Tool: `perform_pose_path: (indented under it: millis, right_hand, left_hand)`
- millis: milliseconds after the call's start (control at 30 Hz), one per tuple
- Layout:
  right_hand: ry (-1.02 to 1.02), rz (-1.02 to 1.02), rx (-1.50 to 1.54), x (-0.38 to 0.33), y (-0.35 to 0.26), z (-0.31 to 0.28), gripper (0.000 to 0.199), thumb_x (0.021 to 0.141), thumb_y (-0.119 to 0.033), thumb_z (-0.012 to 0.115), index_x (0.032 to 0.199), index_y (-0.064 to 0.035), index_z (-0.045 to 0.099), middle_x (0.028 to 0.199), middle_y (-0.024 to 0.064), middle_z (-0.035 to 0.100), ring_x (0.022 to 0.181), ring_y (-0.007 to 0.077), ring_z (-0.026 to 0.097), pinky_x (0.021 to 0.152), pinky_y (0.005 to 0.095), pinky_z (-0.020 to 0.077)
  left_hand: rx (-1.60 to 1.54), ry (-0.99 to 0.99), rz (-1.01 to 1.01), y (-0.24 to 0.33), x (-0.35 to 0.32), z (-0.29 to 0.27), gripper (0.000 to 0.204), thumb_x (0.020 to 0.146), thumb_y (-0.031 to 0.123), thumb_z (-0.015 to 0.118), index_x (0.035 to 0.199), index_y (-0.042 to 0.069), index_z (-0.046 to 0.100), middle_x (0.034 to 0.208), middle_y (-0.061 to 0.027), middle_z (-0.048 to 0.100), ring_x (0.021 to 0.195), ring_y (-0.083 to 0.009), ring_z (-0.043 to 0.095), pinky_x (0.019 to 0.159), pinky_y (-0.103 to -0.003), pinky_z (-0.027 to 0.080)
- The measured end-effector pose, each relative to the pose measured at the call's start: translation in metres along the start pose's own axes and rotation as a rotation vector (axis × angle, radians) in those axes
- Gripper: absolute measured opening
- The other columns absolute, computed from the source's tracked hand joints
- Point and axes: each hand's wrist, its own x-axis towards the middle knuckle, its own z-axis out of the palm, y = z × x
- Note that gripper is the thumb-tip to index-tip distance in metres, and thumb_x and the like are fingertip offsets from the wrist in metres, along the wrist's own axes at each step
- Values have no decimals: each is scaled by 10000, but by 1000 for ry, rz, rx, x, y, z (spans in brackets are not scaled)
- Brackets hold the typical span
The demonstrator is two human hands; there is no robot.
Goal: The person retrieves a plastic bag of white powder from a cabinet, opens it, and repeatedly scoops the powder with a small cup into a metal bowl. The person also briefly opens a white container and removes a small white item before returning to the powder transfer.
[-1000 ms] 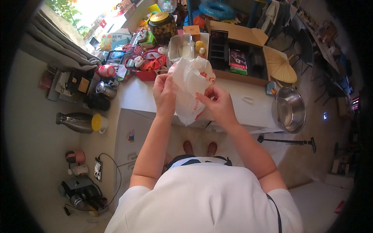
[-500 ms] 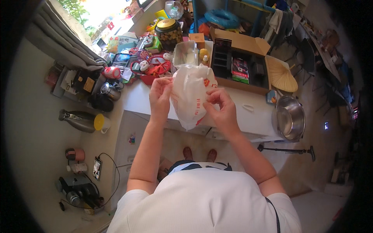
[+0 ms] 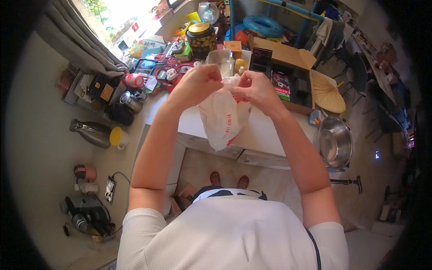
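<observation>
1. Thin white translucent plastic bag with red print [image 3: 223,119]: held up before the person's body; its lower end narrows to a crumpled tip overlapping the front edge of the white tabletop [image 3: 270,130] and the drawer fronts below.
2. Left hand [image 3: 201,86]: fingers bent, thumb and fingertips pinched narrow on the bag's top edge, left side.
3. Right hand [image 3: 257,91]: likewise pinched, thumb against forefinger, on the top edge just beside the left fingertips. Hands near each other, both above the body of the bag. Contents of bag, if any: cannot tell.
4. Beyond the hands: clear rectangular plastic container [image 3: 219,60]; behind it to the left, a dark round jar with a gold lid [image 3: 201,42]. Small orange-brown cardboard box [image 3: 232,46] near the container.
5. Right of these: open brown cardboard box with black lining [image 3: 299,108], a flat package with a green lower edge [image 3: 281,85] inside it. Pale tan pleated fan [image 3: 326,93] just beside its right side.
6. Right end of tabletop: round shiny steel basin [image 3: 335,144].
7. Far left: dark grey metal jug [image 3: 92,133], lying sideways in this view; white mug with yellow lid [image 3: 116,136] just beside it.
</observation>
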Motion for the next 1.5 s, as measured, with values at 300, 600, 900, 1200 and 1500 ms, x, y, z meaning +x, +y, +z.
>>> perform_pose_path:
  millis: [300, 600, 900, 1200, 1500]
  right_hand:
    - [49, -120, -66, -3, -18, 2, 181, 904, -141, 711, 950, 21, 645, 919, 113, 730, 857, 170, 704, 758, 313, 565]
    - [100, -478, -402, 11, -27, -7, 136, 860, -91, 688, 937, 2, 624, 952, 186, 670, 867, 346, 682, 805, 443, 543]
    - [-82, -570, -753, 7, -28, -32, 170, 811, -46, 688, 971, -64, 635, 958, 86, 686, 989, 284, 656, 813, 431, 515]
    - [-65, -771, -943, -13, -24, -54, 152, 742, -58, 722, 881, -96, 673, 995, 26, 661, 997, 215, 601, 889, 369, 423]
    - [-150, -826, -986, -19, -27, -94, 92, 761, -88, 711, 753, -107, 621, 894, 20, 600, 920, 221, 574, 907, 392, 418]
  left_hand:
    - [216, 23, 66, 9, -31, -22, 74, 828, -28, 599, 894, -15, 567, 947, -113, 613, 883, -250, 615, 770, -353, 494]
    - [197, -9, -14, 14, -48, -19, 315, 801, -99, 516, 1051, 27, 661, 1190, -152, 599, 1135, -329, 610, 952, -405, 494]
    - [382, -58, 37, -4, -35, -23, 387, 811, -57, 504, 1150, 24, 672, 1254, -150, 610, 1171, -344, 597, 980, -407, 486]
    - [400, -5, -99, -11, -5, -40, 215, 858, 81, 592, 1009, -8, 717, 1163, -173, 658, 1106, -344, 634, 947, -411, 497]
    - [359, -134, 89, -29, 10, -40, 449, 812, -84, 503, 1160, 83, 731, 1252, -132, 651, 1215, -341, 590, 1030, -405, 461]
